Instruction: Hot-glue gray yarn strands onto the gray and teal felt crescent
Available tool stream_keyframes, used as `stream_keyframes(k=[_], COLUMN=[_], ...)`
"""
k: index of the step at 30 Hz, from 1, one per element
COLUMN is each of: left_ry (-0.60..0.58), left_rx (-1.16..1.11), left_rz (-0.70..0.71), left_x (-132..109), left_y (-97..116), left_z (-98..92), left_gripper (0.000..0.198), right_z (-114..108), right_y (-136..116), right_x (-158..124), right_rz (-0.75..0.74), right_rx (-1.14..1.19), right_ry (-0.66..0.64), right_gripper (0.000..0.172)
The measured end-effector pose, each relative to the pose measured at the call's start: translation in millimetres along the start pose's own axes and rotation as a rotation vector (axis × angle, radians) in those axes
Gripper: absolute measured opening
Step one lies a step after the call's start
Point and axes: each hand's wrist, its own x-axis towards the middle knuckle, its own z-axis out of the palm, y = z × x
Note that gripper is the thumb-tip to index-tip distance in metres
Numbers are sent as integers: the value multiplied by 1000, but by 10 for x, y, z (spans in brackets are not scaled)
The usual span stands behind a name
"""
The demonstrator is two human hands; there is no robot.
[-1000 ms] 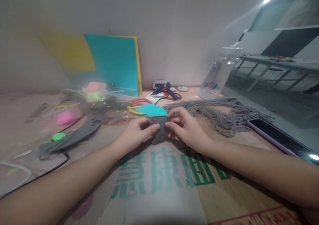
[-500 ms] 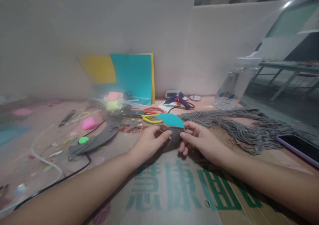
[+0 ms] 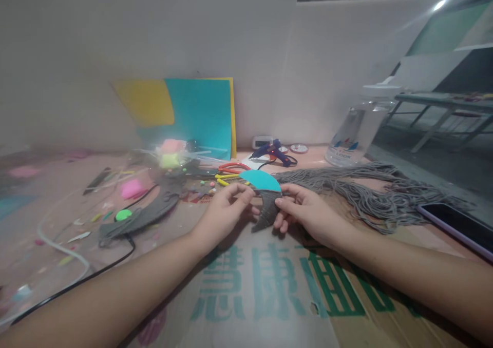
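Observation:
Between my two hands, a curved, pointed piece [image 3: 268, 207] stands with a bare turquoise upper part and a lower part covered in grey yarn. My left hand [image 3: 231, 207] pinches its left edge with thumb and fingers. On the opposite side, my right hand [image 3: 302, 208] grips the edge, thumb in front and fingers partly behind. Just beyond the piece lie red-handled pliers [image 3: 233, 168] and a yellow-handled tool [image 3: 227, 178]. A bundle of grey yarn [image 3: 358, 189] spreads out to the right.
A dark blue glue gun [image 3: 271, 150] rests at the back near a clear bottle [image 3: 352, 127]. Turquoise and yellow sheets [image 3: 202, 114] lean on the wall. A phone [image 3: 458, 230] lies right. To the left are a grey curved piece [image 3: 142, 217], pink clay [image 3: 133, 188] and cables [image 3: 80, 286].
The piece has turned a little, so its grey pointed lower end shows more fully. My left thumb has shifted left off its front. The whole view has moved slightly.

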Motion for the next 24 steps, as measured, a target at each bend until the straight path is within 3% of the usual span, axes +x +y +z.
stream_keyframes(k=[5,13,24], left_ry=[21,101,136], left_rx=[-61,257,399], left_rz=[12,63,92], left_x=[22,16,27], left_y=[41,80,8], left_z=[-11,-41,-83], left_gripper=[31,26,30], right_z=[-2,8,27], right_y=[16,-6,-29], right_x=[0,-14,-27], right_rz=[13,16,37], right_rx=[8,3,-11], right_ry=[0,3,-11], right_gripper=[39,39,39])
